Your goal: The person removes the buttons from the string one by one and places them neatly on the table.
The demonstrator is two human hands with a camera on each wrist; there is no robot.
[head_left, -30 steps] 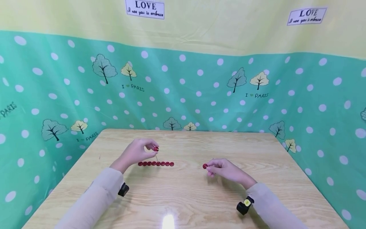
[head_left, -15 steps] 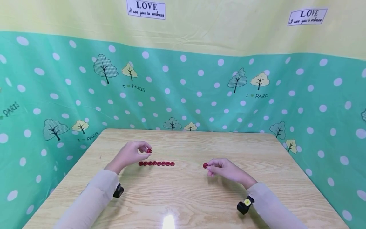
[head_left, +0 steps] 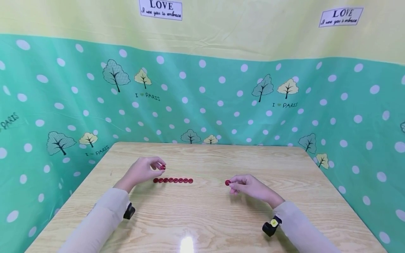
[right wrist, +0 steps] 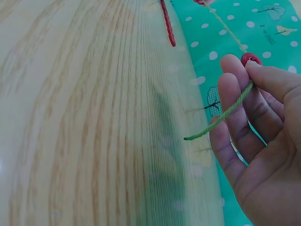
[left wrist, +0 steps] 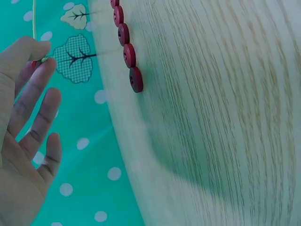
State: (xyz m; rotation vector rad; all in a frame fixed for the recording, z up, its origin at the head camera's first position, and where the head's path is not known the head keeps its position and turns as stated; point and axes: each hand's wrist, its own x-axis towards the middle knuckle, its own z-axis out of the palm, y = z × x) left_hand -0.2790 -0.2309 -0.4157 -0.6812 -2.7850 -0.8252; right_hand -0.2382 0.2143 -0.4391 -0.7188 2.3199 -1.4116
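Observation:
My left hand [head_left: 141,171] is raised at the left of the table, thumb and finger pinching a red button [head_left: 162,167] at one end of a thin green cord. A pale knot [left wrist: 44,60] pokes out at those fingertips. Over on the right, my right hand [head_left: 250,187] pinches another red button [head_left: 227,182], which has the cord [right wrist: 225,113] passing through it. The cord's free tail hangs across my right fingers, and its other stretch runs straight toward my left hand. A row of several dark red buttons [head_left: 176,180] lies on the table just below my left hand.
The light wood-grain table [head_left: 202,214] ends at a green polka-dot cloth [head_left: 202,102] hung behind it and at both sides. Black wrist cameras [head_left: 269,229] are strapped to both wrists.
My left hand has moved left and slightly down with its button, and the cord between the hands is now drawn straight. The right hand and the button row stay put.

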